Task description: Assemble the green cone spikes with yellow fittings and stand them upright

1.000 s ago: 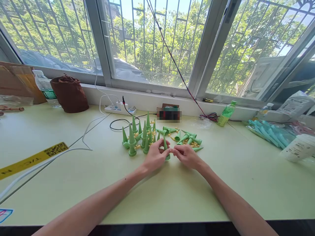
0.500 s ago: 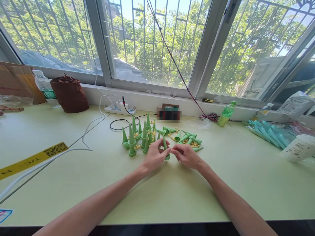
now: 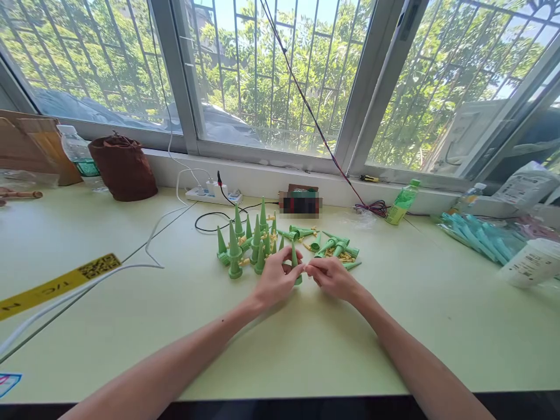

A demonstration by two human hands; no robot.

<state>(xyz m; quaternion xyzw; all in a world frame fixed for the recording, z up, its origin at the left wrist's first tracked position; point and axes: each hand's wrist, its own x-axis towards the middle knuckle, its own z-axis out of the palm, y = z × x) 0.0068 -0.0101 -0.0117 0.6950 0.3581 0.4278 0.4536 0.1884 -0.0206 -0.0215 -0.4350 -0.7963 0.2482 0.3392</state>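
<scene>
My left hand is closed around an upright green plastic cone standing on the pale green table. My right hand pinches at the cone's side with thumb and fingertips; what it pinches is too small to make out. Behind my left hand stands a cluster of several upright green cones with small yellow pieces among them. Behind my right hand lies a heap of green cones on their sides, also with yellow bits.
A white power strip with black and white cables lies near the window sill. A brown pouch and water bottle stand at back left. A green bottle and bagged teal parts are at right. Yellow tape at left.
Both hands stay at the cone with only slight finger shifts; my left thumb and fingers have tightened a little around it.
</scene>
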